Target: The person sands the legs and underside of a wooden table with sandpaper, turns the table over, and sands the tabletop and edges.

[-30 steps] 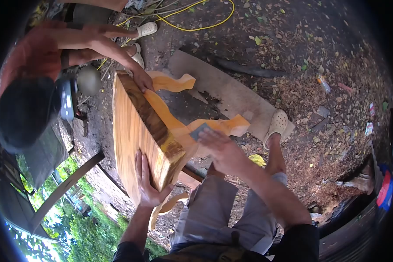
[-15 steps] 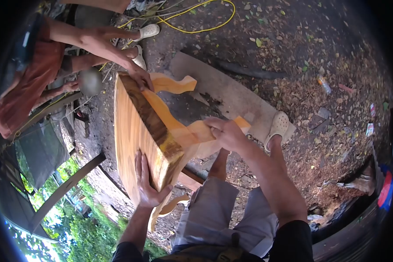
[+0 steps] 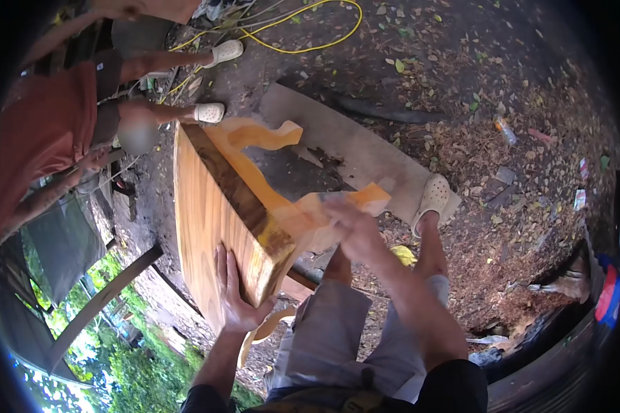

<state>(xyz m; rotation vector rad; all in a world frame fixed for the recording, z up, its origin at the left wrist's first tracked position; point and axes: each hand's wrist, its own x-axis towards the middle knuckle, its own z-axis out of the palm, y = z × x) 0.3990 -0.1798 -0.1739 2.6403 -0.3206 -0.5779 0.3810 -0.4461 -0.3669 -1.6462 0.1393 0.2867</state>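
Observation:
A small wooden table [image 3: 203,220] is tipped on its side in front of me, its pale grained top facing left and a dark, rough edge running along it. My left hand [image 3: 240,303] lies against the top near the closest corner, fingers stretched flat and thumb spread toward the edge. Over the near curved leg [image 3: 373,197], my right hand [image 3: 355,224] is smeared by motion. Its fingers are too blurred to show whether anything is in them. A second curved leg [image 3: 279,136] juts out at the far end.
A co-worker in a reddish shirt [image 3: 55,117] stands at the far left. A flat board [image 3: 393,162] lies on leaf-strewn ground, under my clog [image 3: 434,196]. A yellow cable [image 3: 355,27] loops at the top. Something yellow [image 3: 403,255] shows beside my right forearm.
The co-worker's hand has left the table's far end, and that person has shifted. My right hand has moved slightly along the near leg and blurred. The yellow thing has come into view.

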